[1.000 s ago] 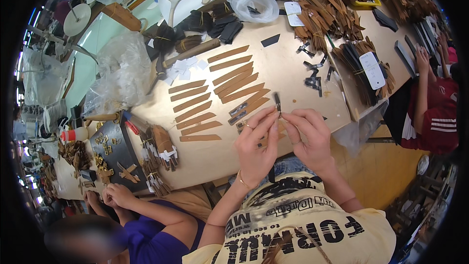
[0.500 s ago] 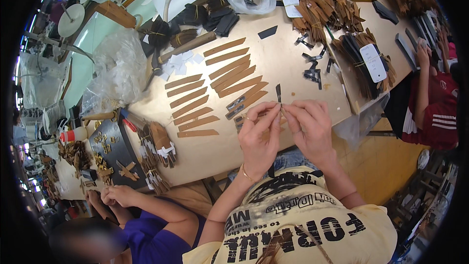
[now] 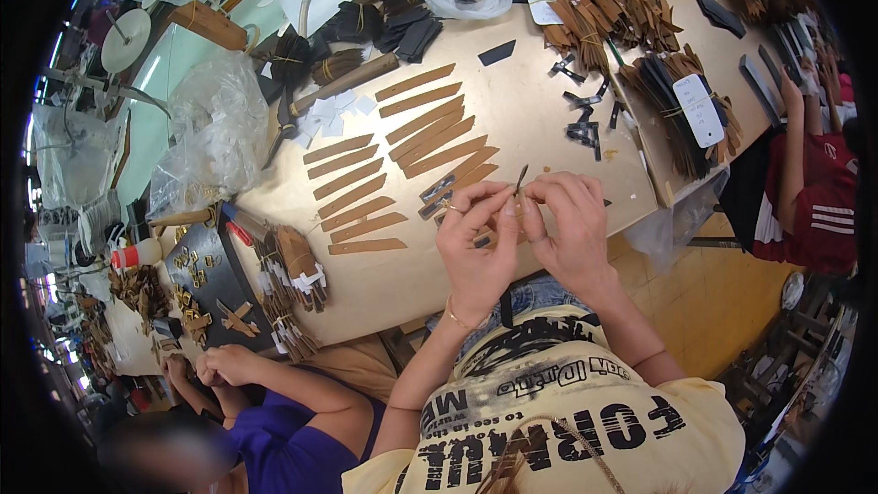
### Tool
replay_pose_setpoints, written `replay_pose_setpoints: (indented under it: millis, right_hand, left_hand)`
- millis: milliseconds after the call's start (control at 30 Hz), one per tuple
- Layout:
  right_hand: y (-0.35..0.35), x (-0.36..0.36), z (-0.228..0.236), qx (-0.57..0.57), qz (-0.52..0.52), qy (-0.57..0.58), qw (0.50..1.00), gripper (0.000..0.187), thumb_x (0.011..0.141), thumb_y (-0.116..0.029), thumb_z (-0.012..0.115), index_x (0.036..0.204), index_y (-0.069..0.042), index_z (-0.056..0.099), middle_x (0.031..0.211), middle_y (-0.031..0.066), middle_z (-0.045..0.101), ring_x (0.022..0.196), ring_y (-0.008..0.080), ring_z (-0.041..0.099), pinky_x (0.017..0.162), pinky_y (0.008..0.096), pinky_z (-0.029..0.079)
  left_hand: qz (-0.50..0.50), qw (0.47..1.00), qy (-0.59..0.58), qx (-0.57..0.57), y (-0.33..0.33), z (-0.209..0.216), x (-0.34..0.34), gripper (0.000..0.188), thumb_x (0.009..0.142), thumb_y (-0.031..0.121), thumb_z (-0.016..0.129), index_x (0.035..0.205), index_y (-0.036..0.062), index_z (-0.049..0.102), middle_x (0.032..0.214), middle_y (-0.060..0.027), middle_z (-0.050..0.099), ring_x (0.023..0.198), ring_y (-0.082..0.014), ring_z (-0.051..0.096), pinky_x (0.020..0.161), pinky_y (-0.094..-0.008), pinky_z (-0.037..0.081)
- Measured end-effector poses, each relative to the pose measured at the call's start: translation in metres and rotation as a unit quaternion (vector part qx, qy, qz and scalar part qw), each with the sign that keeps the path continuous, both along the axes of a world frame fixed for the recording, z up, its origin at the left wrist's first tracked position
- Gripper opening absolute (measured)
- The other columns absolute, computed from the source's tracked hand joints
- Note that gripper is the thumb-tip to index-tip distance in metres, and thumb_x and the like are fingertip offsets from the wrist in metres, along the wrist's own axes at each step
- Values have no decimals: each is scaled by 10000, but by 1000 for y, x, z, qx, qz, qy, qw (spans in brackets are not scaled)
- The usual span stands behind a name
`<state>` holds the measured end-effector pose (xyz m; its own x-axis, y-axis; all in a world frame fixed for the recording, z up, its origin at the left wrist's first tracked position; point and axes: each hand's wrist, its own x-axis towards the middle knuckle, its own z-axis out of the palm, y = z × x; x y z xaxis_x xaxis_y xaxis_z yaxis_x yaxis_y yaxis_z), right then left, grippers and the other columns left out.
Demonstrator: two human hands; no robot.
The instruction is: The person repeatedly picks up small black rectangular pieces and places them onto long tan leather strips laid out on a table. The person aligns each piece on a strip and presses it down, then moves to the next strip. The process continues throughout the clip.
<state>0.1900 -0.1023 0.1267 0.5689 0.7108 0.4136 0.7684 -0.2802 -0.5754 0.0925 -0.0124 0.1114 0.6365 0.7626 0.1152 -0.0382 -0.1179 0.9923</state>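
Above the table's near edge, my left hand (image 3: 480,236) and my right hand (image 3: 569,224) meet, fingertips pinched together on a narrow dark strip (image 3: 522,175). Its tip sticks up beyond the fingers; the rest is hidden between them. Just left of my left hand lie brown strips with dark shiny pieces (image 3: 437,190) on their ends, partly covered by that hand. Farther out, brown pointed leather-like strips (image 3: 437,135) lie in two slanting columns. Several small black shiny pieces (image 3: 583,131) are scattered beyond my right hand.
A hammer (image 3: 338,87) lies beside small white squares (image 3: 335,115) at the far left. Bundled brown strips (image 3: 604,14) and a tagged dark bundle (image 3: 672,110) stand far right. A dark board (image 3: 219,284) with brass-coloured parts is near a co-worker in purple (image 3: 306,412). Another person in dark red sits at right.
The dark strip now leans to the right and less of it shows above my fingertips. Both hands have shifted slightly left and stay together; the view has moved a little.
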Motion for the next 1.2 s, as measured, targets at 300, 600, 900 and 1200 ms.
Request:
replay_pose_setpoints:
  millis: [300, 600, 900, 1200]
  right_hand:
    - [-4, 1, 3, -17, 13, 14, 1000, 128, 854, -76, 690, 974, -38, 667, 926, 72, 656, 847, 252, 610, 828, 379, 410]
    - [-1, 2, 6, -29, 3, 10, 1000, 137, 884, -84, 651, 1011, -32, 652, 955, 73, 636, 875, 245, 607, 851, 389, 393]
    - [-2, 1, 1, -43, -8, 23, 999, 130, 893, -85, 639, 1015, -41, 643, 962, 69, 629, 883, 242, 605, 870, 396, 378]
    - [0, 2, 2, -46, 4, 8, 999, 112, 883, -91, 642, 992, -66, 644, 930, 53, 633, 864, 223, 606, 884, 403, 369]
  left_hand:
    - [15, 998, 17, 56, -2, -5, 2, 190, 884, -20, 660, 1062, -12, 726, 1046, -102, 651, 805, -123, 621, 663, -225, 519]
    - [21, 997, 35, 70, -1, -4, 7, 210, 870, -19, 666, 1066, 12, 735, 1020, -79, 659, 742, -117, 600, 589, -238, 486]
    - [15, 998, 37, 45, 0, -9, 9, 188, 875, 11, 685, 1056, 6, 738, 1010, -79, 666, 696, -107, 587, 578, -231, 476]
    - [14, 996, 0, -93, 3, -18, 6, 130, 911, 29, 670, 1021, -8, 728, 1011, -54, 663, 760, -61, 566, 616, -198, 453]
